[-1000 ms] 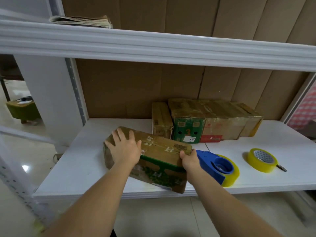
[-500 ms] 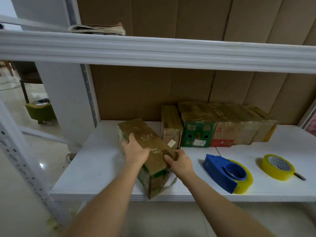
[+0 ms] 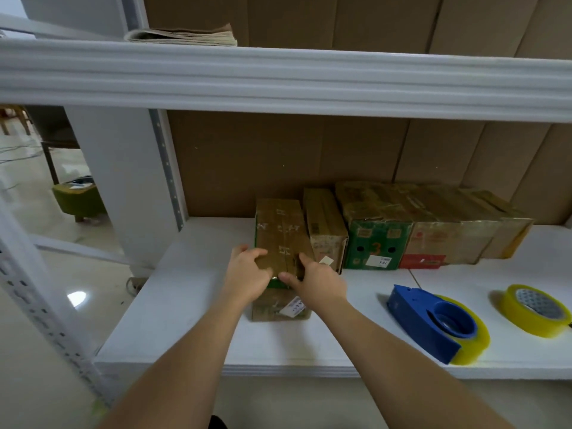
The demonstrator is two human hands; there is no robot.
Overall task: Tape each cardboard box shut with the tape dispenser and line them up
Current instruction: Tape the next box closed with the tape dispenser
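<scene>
A taped cardboard box [image 3: 280, 230] with green print lies lengthwise on the white shelf [image 3: 192, 305], its far end near the back wall, beside a row of several taped boxes [image 3: 402, 230]. My left hand [image 3: 246, 274] grips the box's near left corner, fingers curled over the top edge. My right hand [image 3: 315, 281] holds the near right corner, thumb across the front. The blue tape dispenser [image 3: 433, 323] with yellow tape lies on the shelf to the right, apart from both hands.
A loose roll of yellow tape [image 3: 535, 309] lies at the far right. An upper shelf beam [image 3: 278, 78] hangs overhead with a stack of papers [image 3: 182, 35] on it. A white upright post [image 3: 123, 187] stands at the left.
The box has swung from lying crosswise at the shelf front to pointing at the back wall, and slid back beside the row. Both hands shifted to its near end.
</scene>
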